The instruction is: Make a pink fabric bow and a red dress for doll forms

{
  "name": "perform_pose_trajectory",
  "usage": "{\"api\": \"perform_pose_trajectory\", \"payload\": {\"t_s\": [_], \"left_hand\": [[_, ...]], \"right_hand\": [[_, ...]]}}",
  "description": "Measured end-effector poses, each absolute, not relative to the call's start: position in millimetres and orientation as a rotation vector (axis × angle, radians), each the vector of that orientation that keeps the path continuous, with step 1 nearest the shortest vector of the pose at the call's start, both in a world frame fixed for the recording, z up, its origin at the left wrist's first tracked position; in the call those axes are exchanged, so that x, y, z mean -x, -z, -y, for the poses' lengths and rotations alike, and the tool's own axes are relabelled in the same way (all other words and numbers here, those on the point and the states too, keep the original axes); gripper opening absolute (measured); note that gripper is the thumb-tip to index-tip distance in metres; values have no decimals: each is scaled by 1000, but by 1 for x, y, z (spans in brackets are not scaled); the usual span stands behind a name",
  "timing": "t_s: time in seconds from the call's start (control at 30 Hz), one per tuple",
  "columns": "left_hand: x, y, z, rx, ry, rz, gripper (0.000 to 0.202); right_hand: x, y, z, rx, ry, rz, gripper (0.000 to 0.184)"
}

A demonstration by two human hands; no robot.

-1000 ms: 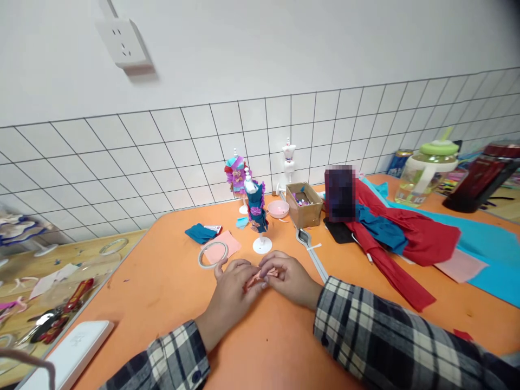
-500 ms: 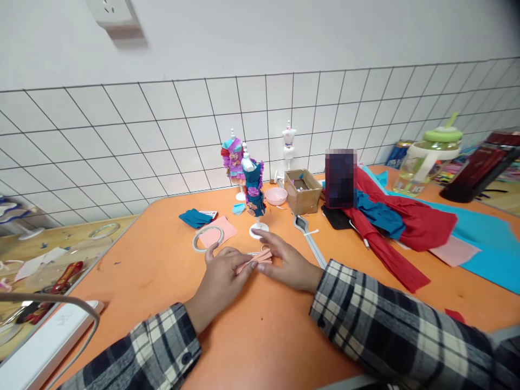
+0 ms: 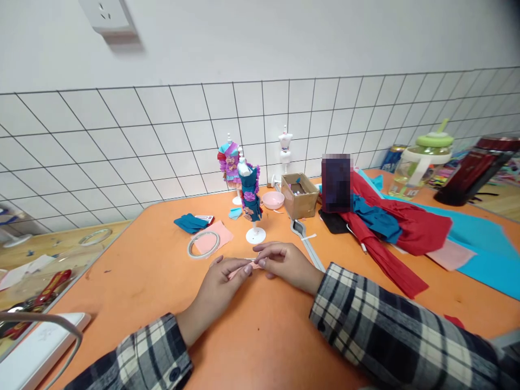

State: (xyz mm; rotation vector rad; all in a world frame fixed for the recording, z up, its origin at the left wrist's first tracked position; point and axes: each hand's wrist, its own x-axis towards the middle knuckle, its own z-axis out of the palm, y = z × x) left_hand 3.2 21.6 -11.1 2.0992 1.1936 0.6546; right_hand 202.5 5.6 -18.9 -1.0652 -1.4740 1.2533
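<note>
On the orange table (image 3: 260, 336), my left hand (image 3: 219, 284) and my right hand (image 3: 284, 264) meet over a small pink strip of paper or cloth (image 3: 244, 267). Fingers of both hands pinch it and press it against the tabletop. Most of the strip is hidden under the fingers. Just beyond my hands stands a small mannequin in a teal dress with purple flowers (image 3: 250, 201) on a white foot. A roll of clear tape (image 3: 203, 245) lies on a pink sheet to the left of it.
Behind stand two more small mannequins (image 3: 227, 162), a pink bowl (image 3: 273, 200), a cardboard box (image 3: 299, 195) and a blurred dark block (image 3: 336, 182). Red, teal and pink cloth (image 3: 406, 230) covers the right side. A green-lidded jug (image 3: 422, 162) stands far right. A white device (image 3: 36, 352) lies at left.
My right hand's fingers have curled down from stretched out onto the pink strip. The strip now lies flatter and more hidden under both hands. The view shifted slightly.
</note>
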Motion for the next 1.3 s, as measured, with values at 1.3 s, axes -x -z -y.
{"api": "perform_pose_trajectory", "payload": {"t_s": [1.3], "left_hand": [[-7,24,-36,-1639,-853,-1300,44]], "right_hand": [[-203,18,-11,1472,-169,2483,16]]}}
